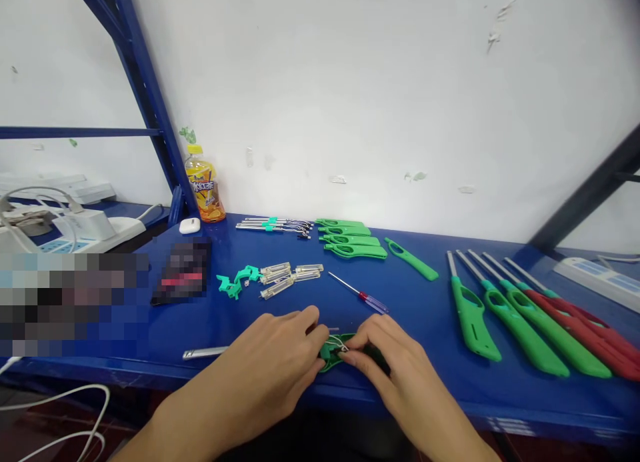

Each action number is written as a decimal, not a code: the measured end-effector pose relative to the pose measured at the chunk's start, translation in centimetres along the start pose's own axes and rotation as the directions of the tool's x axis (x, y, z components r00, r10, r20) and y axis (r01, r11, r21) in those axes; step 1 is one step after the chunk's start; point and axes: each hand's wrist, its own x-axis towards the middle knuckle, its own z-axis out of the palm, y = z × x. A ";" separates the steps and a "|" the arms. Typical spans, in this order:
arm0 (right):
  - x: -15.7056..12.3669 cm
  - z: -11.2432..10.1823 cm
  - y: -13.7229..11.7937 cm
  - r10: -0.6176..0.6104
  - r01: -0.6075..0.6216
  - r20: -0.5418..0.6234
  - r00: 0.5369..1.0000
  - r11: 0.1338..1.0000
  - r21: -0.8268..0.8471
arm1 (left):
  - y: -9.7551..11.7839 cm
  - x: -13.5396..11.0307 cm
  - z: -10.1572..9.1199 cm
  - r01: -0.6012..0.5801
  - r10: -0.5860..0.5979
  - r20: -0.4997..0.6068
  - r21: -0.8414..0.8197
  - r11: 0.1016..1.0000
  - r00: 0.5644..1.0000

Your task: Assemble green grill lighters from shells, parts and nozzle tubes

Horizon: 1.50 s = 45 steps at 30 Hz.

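Observation:
A green lighter half-shell [330, 365] lies at the table's front edge between my hands, its inner side facing up, with thin pale wires [336, 342] inside. My left hand [280, 355] is closed at the shell's left end; its fingers partly hide a teal piece there. Out from under that hand, to the left, sticks a metal lighter tube [204, 353]. My right hand [387, 355] pinches with thumb and forefinger at the wires and covers the shell's right end. Just beyond the hands rests a screwdriver [370, 302] with a clear purple and red handle.
Farther back are teal plastic triggers [235, 283], clear fuel tanks [277, 281], metal tubes with wires [270, 225] and green shells [353, 241]. Green lighters [473, 319] and red lighters [590, 329] line the right. A drink bottle [204, 189] and white case [189, 226] stand back left.

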 end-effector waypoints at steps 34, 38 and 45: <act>0.6 0.6 0.1 -0.053 0.053 -0.007 0.999 0.998 0.036 | -1.1 0.1 2.2 -0.013 0.013 -0.030 0.001 1.000 0.999; 0.5 0.7 0.4 -0.078 0.082 -0.047 0.996 0.994 0.070 | -1.5 -0.2 2.8 0.002 -0.002 -0.037 -0.007 1.000 0.999; 0.2 0.3 0.4 -0.079 0.079 -0.005 0.997 0.994 0.080 | -1.3 -0.2 1.9 -0.016 0.012 -0.067 -0.069 0.997 0.998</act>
